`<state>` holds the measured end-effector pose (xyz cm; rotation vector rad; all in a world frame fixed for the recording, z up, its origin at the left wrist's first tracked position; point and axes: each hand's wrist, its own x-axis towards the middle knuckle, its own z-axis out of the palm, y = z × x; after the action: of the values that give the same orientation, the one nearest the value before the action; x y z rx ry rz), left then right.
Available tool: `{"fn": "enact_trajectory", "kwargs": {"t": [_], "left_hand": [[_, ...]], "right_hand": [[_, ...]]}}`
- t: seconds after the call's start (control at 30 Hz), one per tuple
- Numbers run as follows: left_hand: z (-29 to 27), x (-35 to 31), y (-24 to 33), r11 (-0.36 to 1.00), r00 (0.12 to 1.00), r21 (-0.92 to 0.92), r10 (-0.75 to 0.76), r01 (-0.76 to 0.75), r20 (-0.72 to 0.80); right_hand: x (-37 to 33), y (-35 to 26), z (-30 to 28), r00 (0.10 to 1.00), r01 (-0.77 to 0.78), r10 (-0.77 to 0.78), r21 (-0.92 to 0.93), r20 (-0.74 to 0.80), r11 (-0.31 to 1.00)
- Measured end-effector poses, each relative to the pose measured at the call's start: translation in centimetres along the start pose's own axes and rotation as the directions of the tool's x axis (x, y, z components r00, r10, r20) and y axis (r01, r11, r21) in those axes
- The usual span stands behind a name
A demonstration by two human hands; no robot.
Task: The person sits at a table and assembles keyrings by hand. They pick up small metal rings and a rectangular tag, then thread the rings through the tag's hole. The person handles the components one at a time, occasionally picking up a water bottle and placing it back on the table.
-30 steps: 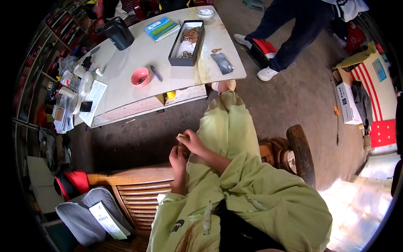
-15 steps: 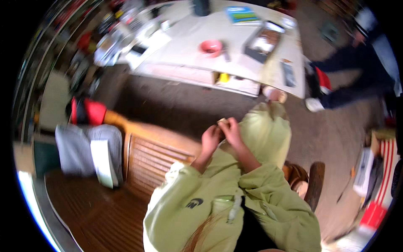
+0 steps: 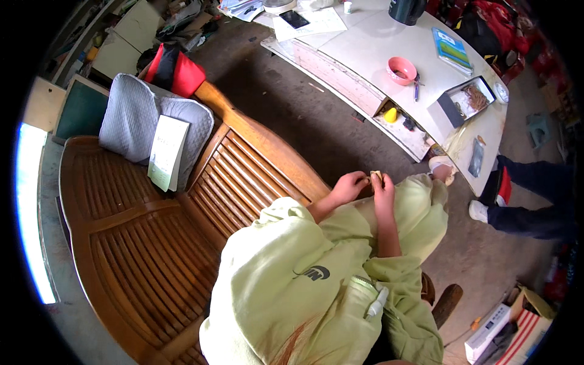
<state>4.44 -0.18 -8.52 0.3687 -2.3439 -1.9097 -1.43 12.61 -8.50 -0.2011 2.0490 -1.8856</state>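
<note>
Fine two-handed handling seems in hand: the right hand [image 3: 384,193] has its grip clamped on a small pale-tan piece [image 3: 377,174], nearer than the white worktop [image 3: 371,44]; the left hand's [image 3: 348,188] grip, just beside, I cannot tell. Next calls for steady pinching.

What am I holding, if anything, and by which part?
Your right hand pinches a small tan piece; which part is too small to tell. Whether your left hand grips anything is unclear.
</note>
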Motion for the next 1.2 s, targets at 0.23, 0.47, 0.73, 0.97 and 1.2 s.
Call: {"fn": "enact_trajectory", "kwargs": {"t": [0.23, 0.47, 0.73, 0.97, 1.2], "left_hand": [[-13.9, 0.6, -6.0, 0.942, 0.930, 0.305, -0.017, 0.138, -0.367], [-32.6, -7.0, -9.4, 0.543, 0.373, 0.415, 0.193, 0.730, -0.908], [-46.4, -15.7, -13.8, -0.022, 0.303, 0.304, 0.167, 0.952, -0.938], [-50.4, -18.7, -15.1, -0.171, 0.474, 0.448, 0.164, 0.877, -0.865], [-54.3, -21.4, -16.8, 0.122, 0.532, 0.568, 0.239, 0.814, -0.813]], "right_hand": [[0.2, -0.1, 0.3, 0.975, -0.140, 0.183, 0.289, -0.129, 0.947], [0.2, 0.2, 1.6, 0.965, -0.167, 0.208, 0.239, -0.157, 0.957], [0.0, -0.2, 2.5, 0.961, -0.145, 0.179, 0.169, -0.211, 0.975], [0.3, 0.6, 3.5, 0.968, -0.107, 0.081, -0.100, -0.236, 0.989], [0.8, 1.7, 4.5, 0.958, 0.036, -0.086, -0.184, -0.272, 0.982]]}}
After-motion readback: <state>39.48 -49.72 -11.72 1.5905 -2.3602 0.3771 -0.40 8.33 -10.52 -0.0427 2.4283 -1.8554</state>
